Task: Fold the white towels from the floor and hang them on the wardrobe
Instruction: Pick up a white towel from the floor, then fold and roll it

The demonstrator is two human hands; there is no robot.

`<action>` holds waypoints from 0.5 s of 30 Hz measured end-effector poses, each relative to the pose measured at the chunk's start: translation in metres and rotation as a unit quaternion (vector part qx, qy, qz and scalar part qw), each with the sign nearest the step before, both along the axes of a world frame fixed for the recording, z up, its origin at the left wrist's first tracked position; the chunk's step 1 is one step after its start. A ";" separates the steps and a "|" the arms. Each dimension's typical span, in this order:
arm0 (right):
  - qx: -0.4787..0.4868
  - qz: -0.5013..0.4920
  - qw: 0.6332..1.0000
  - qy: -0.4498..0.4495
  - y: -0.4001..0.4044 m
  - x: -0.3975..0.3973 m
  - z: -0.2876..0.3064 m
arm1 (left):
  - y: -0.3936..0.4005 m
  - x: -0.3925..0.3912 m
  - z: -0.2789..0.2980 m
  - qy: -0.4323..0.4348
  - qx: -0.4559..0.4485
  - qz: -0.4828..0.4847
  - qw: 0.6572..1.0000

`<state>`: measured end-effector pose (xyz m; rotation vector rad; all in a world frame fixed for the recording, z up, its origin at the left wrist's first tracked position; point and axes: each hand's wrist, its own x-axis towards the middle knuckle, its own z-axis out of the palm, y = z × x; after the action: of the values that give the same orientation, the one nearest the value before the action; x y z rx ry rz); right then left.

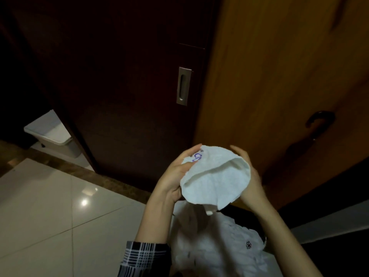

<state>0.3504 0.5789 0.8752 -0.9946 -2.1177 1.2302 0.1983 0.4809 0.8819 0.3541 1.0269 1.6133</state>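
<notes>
A small white terry towel [215,176], nubby and soft, is held up in front of the wardrobe, folded over on itself so one curved fold edge arcs across it and a loose corner droops below. Near its top left corner sits purple embroidery [196,157], a looping mark too small to read. The left hand [175,176] grips the towel's left edge, fingers curled round it with the fingertips reaching the embroidered corner; the right hand [248,176] cups the right edge, fingers curved and close together behind the cloth. Below the hands lies a crumpled heap of white cloth [219,246] bearing a small dark flower-like emblem [248,245]. The left forearm ends in a black-and-white plaid sleeve [143,254]. Behind stand a dark brown sliding wardrobe door [119,76] with a recessed brushed-metal pull [184,86] and a lighter orange-brown wooden door [279,76] with a dark curved handle [319,118]. Glossy white floor tiles [50,206] reflect a lamp, and a white plastic bin [53,134] stands at left.
</notes>
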 end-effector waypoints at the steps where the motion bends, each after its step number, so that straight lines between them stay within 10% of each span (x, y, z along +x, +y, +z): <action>1: 0.040 -0.001 0.999 0.025 -0.005 0.002 0.002 | 0.001 0.000 -0.001 -0.005 -0.008 0.003 1.000; 7: 0.518 0.063 0.847 0.104 0.003 0.014 -0.006 | 0.004 0.003 -0.004 -0.107 -0.019 0.019 0.994; 15: 0.550 0.095 0.820 0.125 0.022 -0.014 0.041 | -0.016 -0.001 0.006 -0.270 0.173 -0.024 0.947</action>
<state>0.3360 0.6011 0.9160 -0.0817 -2.1904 0.0307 0.1971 0.4647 0.8875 0.1483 0.3153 1.7134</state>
